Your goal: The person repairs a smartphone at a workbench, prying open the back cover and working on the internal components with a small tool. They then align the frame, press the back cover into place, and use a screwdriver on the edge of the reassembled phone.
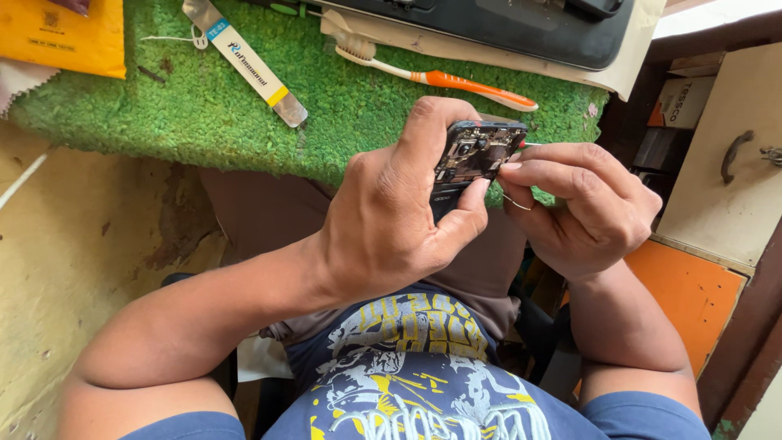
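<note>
Head view, looking down over the person's chest and lap toward a bench edge.

Left hand (391, 212): wrapped around an opened phone (472, 159), thumb pressed along its lower right side, fingers curled over the top. The phone is held in the air just in front of the green turf mat (204, 98), back cover off, circuit board and camera parts showing.

Right hand (586, 204): fingers pinched narrow around a thin tool (531, 145), of which only a short tip shows beside the phone's upper right corner. Fingertips touch the phone's right edge. A thin ring or wire loop shows at one finger; cannot tell which.

On the mat, well apart from the hands: an orange-and-white toothbrush (440, 75) lying flat, bristles to the left; a flat metal pry tool (244, 59) with a white label, lying diagonally. A yellow packet (61, 37) sits at the mat's far left corner. A dark device (505, 24) rests on paper at the top edge.

To the right: a cream drawer front (725, 155) with a metal handle, orange panel below it.
</note>
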A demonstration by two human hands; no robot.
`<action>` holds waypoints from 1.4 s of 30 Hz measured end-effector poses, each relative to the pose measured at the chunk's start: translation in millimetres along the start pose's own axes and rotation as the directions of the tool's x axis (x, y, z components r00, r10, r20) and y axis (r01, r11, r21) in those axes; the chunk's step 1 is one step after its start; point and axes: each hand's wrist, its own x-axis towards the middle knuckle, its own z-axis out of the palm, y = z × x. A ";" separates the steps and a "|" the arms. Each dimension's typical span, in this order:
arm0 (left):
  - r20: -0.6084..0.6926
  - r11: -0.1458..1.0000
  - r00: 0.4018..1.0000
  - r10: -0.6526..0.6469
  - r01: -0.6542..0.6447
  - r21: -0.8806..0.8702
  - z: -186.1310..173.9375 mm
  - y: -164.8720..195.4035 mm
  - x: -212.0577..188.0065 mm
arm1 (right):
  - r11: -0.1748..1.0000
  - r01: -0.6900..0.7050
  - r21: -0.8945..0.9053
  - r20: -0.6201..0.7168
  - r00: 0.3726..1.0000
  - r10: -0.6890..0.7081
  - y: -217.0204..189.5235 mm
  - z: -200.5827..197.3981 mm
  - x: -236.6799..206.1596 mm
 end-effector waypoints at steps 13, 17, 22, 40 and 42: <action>-0.012 1.000 1.000 0.011 -0.011 0.007 0.0 3.0 1.2 | 0.893 -0.292 0.341 0.024 0.953 0.303 4.7 3.6 -15.9; -0.019 1.000 1.000 0.007 -0.007 -0.001 -0.5 1.6 0.6 | 0.767 -0.408 0.494 0.075 0.899 0.431 4.5 3.5 -22.3; -0.020 0.994 0.998 0.068 -0.066 0.089 0.2 0.7 0.6 | 0.544 -0.545 0.638 0.241 0.812 0.532 9.2 1.8 -32.6; -0.013 0.958 0.980 0.198 -0.190 0.216 0.3 2.6 1.3 | 0.202 -0.526 0.826 0.359 0.768 0.530 25.6 11.2 -34.2; -0.015 0.954 0.977 0.212 -0.203 0.222 0.5 2.7 1.6 | 0.251 -0.553 0.795 0.363 0.764 0.533 25.8 11.1 -33.5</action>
